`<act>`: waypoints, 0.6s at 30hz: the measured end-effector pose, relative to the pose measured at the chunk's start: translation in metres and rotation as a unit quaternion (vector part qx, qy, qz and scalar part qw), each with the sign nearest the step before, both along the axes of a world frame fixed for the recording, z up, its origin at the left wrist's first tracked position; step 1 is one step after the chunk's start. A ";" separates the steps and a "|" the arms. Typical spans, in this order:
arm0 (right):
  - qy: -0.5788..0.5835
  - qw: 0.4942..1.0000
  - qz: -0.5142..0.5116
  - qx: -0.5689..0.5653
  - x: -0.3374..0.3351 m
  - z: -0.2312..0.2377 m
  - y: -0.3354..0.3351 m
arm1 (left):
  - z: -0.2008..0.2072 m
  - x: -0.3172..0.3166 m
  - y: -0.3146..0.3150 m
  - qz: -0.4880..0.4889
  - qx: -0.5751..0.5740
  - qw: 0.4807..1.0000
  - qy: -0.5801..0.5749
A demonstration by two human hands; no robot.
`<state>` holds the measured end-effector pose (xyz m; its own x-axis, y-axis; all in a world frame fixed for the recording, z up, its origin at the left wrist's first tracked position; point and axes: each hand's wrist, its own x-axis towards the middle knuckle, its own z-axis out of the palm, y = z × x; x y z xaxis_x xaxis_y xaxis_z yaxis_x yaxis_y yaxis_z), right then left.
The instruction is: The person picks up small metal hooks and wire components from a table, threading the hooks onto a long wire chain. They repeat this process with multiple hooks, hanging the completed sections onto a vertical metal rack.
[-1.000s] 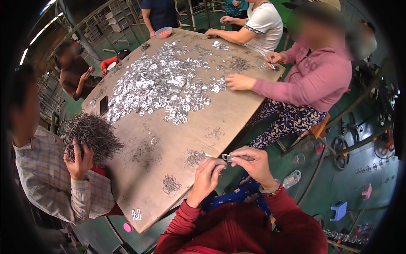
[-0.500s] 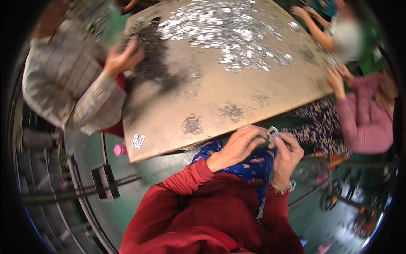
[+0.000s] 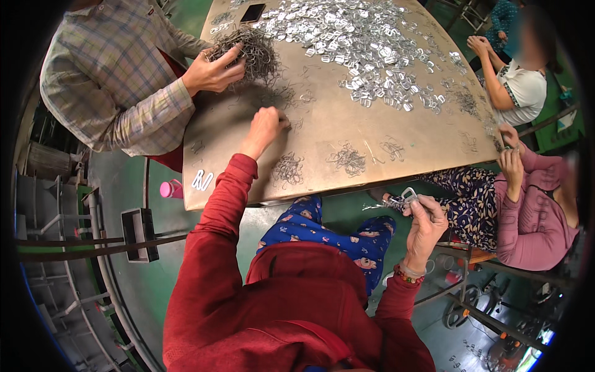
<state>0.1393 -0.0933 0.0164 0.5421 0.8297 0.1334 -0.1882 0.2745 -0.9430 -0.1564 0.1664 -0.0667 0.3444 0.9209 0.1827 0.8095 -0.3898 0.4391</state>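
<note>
Now the right hand (image 3: 427, 226) is pinching a metal buckle (image 3: 409, 193) near four o'clock; left hand (image 3: 266, 126), grip unclear, showing at eleven; pink container (image 3: 171, 189), contents hidden, sitting at nine.

Upper garment (image 3: 304, 273): dark red, long sleeves (image 3: 214, 211) with fitted cuffs (image 3: 243, 165). Trousers (image 3: 297, 226): blue, printed with small pale pink figures (image 3: 370, 234). Right wrist (image 3: 416, 261): multicoloured beaded bracelet (image 3: 407, 276) and pale band (image 3: 413, 271).

Fingertips of the left hand (image 3: 266, 128) hidden by its knuckles — the metal buckle pile (image 3: 362, 46) cut off above.
</note>
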 end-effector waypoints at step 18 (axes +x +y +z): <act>-0.004 0.999 0.028 0.016 -0.013 0.017 0.003 | -0.026 0.015 -0.030 -0.047 0.117 0.987 0.096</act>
